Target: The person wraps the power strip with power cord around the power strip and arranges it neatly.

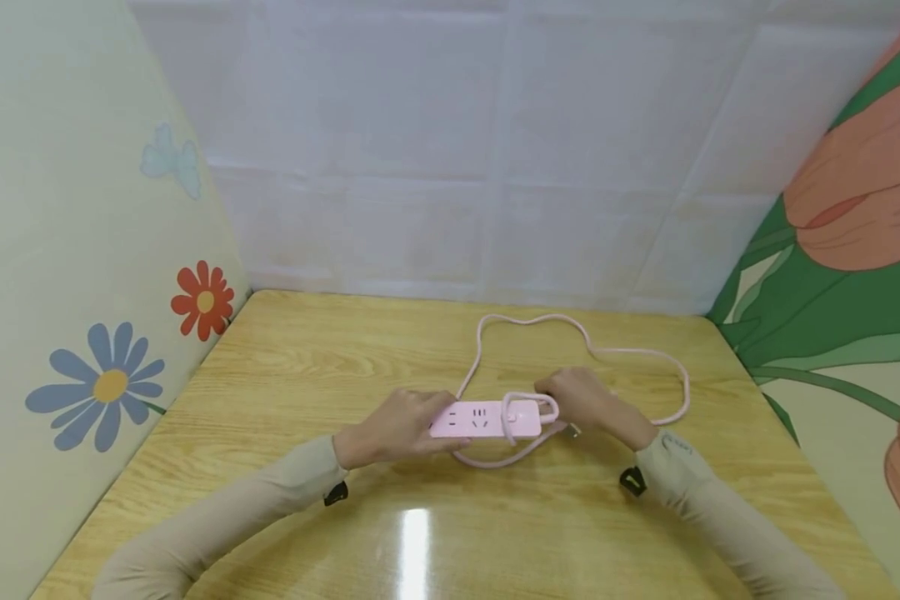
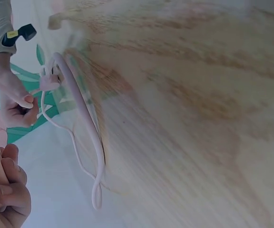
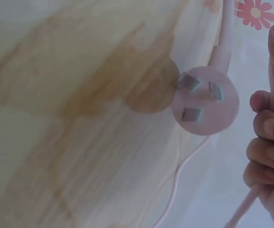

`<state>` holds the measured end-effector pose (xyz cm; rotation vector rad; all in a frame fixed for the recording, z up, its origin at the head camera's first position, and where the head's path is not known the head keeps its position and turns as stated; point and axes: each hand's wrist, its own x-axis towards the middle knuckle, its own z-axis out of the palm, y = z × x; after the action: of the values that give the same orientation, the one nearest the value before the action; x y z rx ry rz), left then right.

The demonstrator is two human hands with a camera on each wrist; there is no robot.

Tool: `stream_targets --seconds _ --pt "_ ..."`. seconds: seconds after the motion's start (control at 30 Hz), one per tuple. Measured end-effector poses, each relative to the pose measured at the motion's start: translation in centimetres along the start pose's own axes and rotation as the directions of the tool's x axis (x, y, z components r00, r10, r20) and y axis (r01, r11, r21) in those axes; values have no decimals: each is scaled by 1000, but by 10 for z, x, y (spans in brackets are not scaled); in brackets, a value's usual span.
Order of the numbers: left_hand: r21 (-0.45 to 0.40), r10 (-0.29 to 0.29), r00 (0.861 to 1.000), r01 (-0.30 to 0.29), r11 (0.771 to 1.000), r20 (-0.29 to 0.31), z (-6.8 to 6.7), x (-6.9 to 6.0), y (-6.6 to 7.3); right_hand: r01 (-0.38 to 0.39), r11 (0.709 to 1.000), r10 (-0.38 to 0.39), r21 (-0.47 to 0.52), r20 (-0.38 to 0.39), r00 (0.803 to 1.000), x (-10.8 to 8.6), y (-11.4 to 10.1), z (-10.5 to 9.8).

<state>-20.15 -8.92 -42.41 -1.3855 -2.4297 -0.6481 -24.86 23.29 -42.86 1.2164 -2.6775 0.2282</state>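
A pink power strip [image 1: 487, 428] lies crosswise in front of me above the table, sockets facing up. My left hand [image 1: 401, 425] grips its left end, thumb along the near side; curled fingers [image 2: 14, 173] show beneath it in the left wrist view. The strip's pink cord [image 1: 531, 395] leaves the right end and loops back across its top. At the right, my right hand [image 1: 581, 400] holds the cord in curled fingers [image 3: 269, 126]. A round plug [image 3: 206, 100] with three flat metal prongs hangs beside that hand on a length of cord.
More of the cord [image 1: 645, 351] trails in a wide loop over the wooden table [image 1: 345, 350] behind the hands. A white sheet [image 1: 390, 225] hangs at the back. Flower-patterned panels [image 1: 112, 250] stand on both sides.
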Motion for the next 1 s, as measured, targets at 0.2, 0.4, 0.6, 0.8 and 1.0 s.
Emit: stream_targets --seconds 0.2,0.4,0.6,0.8,1.0 --pt "18 -11 1000 11 1000 11 0 0 0 23 996 -22 86 -11 1000 2 1 -3" --pt "41 -5 999 3 999 37 2 -1 -1 187 973 -177 134 -86 980 1 3 -1" --pt "29 1 999 -2 1000 38 3 -1 0 239 962 -223 129 -128 966 1 1 -2" --pt "-4 -6 999 6 1000 52 2 1 4 155 979 -146 129 -78 986 -2 3 -6" --pt "-6 -28 996 28 1000 83 2 -3 4 100 991 -96 85 -52 994 -3 10 -2"
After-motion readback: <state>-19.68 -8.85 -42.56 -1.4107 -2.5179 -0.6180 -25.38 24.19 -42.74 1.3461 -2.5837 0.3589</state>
